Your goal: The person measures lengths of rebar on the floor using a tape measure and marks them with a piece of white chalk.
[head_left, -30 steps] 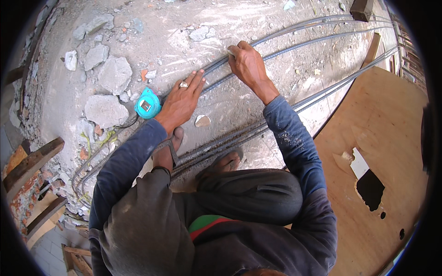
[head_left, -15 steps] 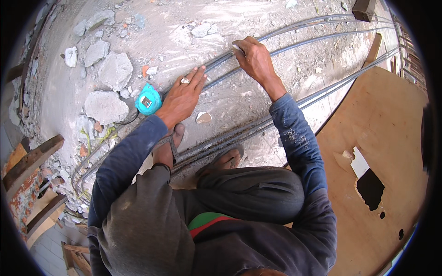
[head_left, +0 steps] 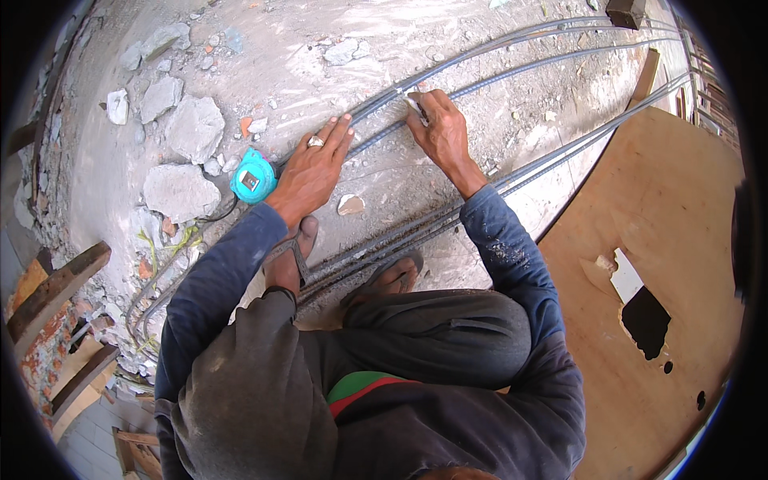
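Several long steel reinforcing bars [head_left: 520,42] lie curved across the dusty concrete ground. My left hand [head_left: 312,170], wearing a ring, lies flat with fingers stretched out on the bars, right beside a teal tape measure [head_left: 253,178]. My right hand [head_left: 442,134] rests on the same bars a little further right. Its fingers pinch a small white chalk-like piece [head_left: 416,102] against a bar. I squat over a second bundle of bars [head_left: 376,250], with my sandalled feet [head_left: 392,280] on it.
Broken concrete chunks [head_left: 180,192] and rubble lie to the left. A large plywood sheet [head_left: 680,240] with a dark hole [head_left: 645,320] covers the right side. Wooden blocks [head_left: 56,292] and bricks sit at the lower left. A small stone [head_left: 350,205] lies between my hands.
My right hand has slid a little along the bars and toward me, still pinching the white piece. My left hand stays pressed down beside the tape measure.
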A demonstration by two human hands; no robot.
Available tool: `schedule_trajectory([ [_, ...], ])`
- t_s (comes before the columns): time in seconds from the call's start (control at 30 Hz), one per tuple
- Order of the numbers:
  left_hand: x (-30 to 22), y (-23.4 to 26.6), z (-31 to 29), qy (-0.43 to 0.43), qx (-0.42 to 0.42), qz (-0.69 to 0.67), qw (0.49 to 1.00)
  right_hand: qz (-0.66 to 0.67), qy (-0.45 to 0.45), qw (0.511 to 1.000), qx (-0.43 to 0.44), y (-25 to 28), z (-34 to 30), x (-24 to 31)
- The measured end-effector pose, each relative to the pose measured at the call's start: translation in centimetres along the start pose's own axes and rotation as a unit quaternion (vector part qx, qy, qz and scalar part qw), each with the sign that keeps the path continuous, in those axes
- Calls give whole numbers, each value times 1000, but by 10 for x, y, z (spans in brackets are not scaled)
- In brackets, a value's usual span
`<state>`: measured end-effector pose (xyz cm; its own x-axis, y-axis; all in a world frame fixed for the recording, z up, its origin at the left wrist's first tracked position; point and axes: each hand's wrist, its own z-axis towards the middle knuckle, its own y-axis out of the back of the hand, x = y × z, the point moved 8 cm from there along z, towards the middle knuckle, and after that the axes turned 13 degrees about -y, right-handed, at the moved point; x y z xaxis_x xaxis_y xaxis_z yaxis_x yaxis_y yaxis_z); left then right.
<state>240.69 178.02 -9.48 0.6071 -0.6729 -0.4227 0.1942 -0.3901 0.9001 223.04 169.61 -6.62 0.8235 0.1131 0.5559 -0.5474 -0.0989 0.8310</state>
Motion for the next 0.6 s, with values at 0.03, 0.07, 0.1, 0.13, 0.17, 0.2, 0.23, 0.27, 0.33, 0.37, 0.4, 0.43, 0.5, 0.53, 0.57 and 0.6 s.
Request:
schedule_trajectory([
  [0.03,0,1,0,1,-4,-3,1000,-5,-12,1000,-3,-1,3,-2],
  [0.07,0,2,0,0,-4,-2,1000,-9,-2,1000,-6,-2,4,1],
  [0.1,0,2,0,0,0,-1,1000,-10,16,1000,-5,-3,6,5],
  [0.13,1,-1,0,9,20,5,1000,-13,11,1000,-7,-4,9,5],
  [0.17,0,2,0,4,4,1,1000,-20,8,1000,-5,-6,11,6],
  [0.2,0,2,0,3,3,1,1000,-26,4,1000,11,-10,13,6],
  [0.23,1,0,-1,9,16,3,1000,-25,7,1000,1,-10,15,7],
  [0.27,0,2,-1,6,1,-1,1000,-29,22,999,-12,-8,17,10],
  [0.33,0,3,-1,3,-7,-7,1000,-31,38,999,-23,-7,19,13],
  [0.37,0,2,-1,5,-7,-7,1000,-38,38,998,-11,-9,21,14],
  [0.4,0,2,-2,4,-8,-9,1000,-41,43,998,-3,-9,21,16],
  [0.43,0,1,-1,1,-10,-9,1000,-46,37,998,0,-8,23,17],
  [0.5,0,1,-1,1,-11,-6,1000,-32,49,998,-18,-1,24,25],
  [0.53,1,-2,-2,8,8,3,1000,-29,60,997,-32,5,28,29],
  [0.57,0,0,-1,2,-12,-5,1000,-7,58,996,-66,17,34,31],
  [0.6,0,0,-2,4,-11,-7,1000,13,59,994,-92,27,38,33],
])
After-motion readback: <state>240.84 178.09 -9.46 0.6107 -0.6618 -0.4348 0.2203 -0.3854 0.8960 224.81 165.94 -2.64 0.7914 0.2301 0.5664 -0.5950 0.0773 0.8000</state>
